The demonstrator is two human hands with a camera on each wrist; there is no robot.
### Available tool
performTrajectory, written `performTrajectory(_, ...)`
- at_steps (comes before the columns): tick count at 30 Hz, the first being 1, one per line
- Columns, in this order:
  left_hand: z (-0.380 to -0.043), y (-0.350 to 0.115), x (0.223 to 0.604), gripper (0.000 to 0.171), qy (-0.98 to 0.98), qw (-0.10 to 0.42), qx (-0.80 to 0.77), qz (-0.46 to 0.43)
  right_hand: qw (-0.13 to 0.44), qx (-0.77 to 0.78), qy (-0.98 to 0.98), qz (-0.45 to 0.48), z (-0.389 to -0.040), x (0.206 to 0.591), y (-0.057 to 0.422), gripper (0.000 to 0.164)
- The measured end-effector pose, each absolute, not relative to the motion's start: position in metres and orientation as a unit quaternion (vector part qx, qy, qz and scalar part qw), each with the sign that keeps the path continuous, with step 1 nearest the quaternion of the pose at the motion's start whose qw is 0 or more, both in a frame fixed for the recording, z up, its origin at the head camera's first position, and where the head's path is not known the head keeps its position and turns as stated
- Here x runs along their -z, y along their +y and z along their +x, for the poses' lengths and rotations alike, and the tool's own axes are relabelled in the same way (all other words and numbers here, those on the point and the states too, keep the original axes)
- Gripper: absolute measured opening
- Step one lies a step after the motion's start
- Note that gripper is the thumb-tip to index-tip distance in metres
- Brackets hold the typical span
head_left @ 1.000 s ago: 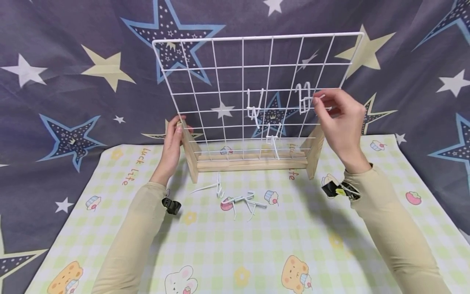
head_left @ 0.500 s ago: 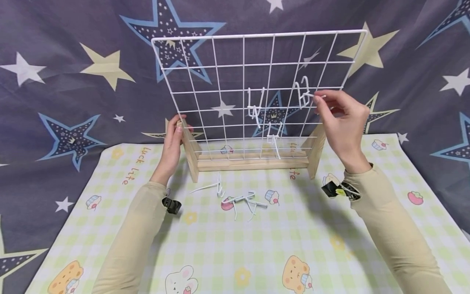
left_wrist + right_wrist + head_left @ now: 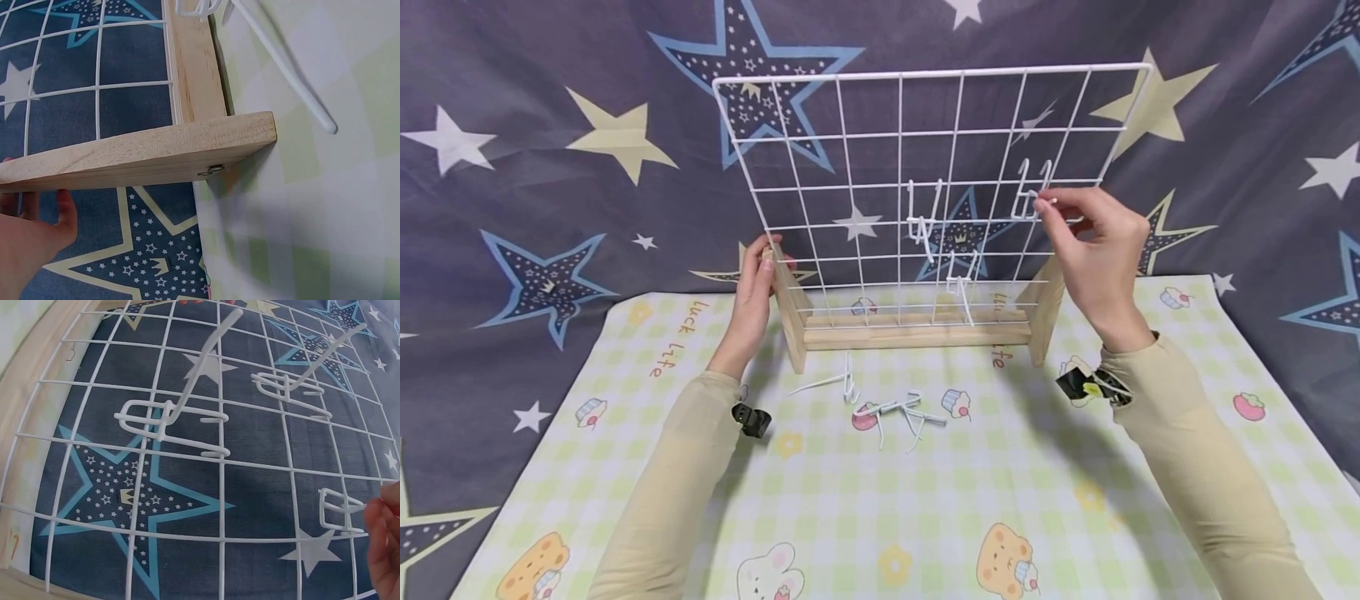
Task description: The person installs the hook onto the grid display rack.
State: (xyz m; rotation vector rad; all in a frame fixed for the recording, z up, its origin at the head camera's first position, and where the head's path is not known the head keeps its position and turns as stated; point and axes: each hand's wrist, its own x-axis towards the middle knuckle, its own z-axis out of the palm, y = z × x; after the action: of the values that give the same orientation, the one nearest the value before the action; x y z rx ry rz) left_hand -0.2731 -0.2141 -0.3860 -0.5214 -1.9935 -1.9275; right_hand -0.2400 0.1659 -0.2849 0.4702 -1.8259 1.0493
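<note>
A white wire grid panel (image 3: 900, 183) stands upright in a wooden stand (image 3: 917, 336). My right hand (image 3: 1093, 250) pinches the prong of a white wire hook (image 3: 1025, 205) between thumb and fingertips, at the panel's right part. The hook's two bent ends are up by a horizontal wire. On the left, my left hand (image 3: 751, 292) grips the stand's wooden side piece (image 3: 156, 153), its fingers partly hidden behind the wood. Two other hooks hang on the grid, an upper hook (image 3: 921, 230) and a lower hook (image 3: 959, 286).
Several loose white hooks (image 3: 891, 407) lie on the checked tablecloth (image 3: 850, 500) in front of the stand, one of them a hook (image 3: 847, 385) near its left foot. A dark star-patterned cloth (image 3: 587, 50) hangs behind the grid.
My right hand has turned the pinched hook and shifted it to the right along the grid. The left hand keeps its grip on the stand, and the loose hooks lie where they were.
</note>
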Motion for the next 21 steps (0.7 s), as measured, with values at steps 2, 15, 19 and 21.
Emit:
performTrajectory(2,-0.273,-0.213,0.386,0.04,-0.696,0.16,0.676,-0.183,0.471,-0.433,-0.746,0.185,-0.239,0.286,0.164,0.004)
performTrajectory(15,-0.273,-0.211,0.386,0.039,-0.698,0.161,0.674,-0.18,0.395,-0.46,-0.764,0.221,-0.24,0.311,0.17,0.013)
performTrajectory(19,-0.273,-0.211,0.386,0.039,-0.7,0.158,0.673,-0.177,0.392,-0.477,-0.757,0.214,-0.24,0.313,0.171,0.013)
performTrajectory(21,-0.273,-0.212,0.386,0.039,-0.7,0.161,0.673,-0.176,0.394,-0.484,-0.752,0.212,-0.241,0.312,0.171,0.012)
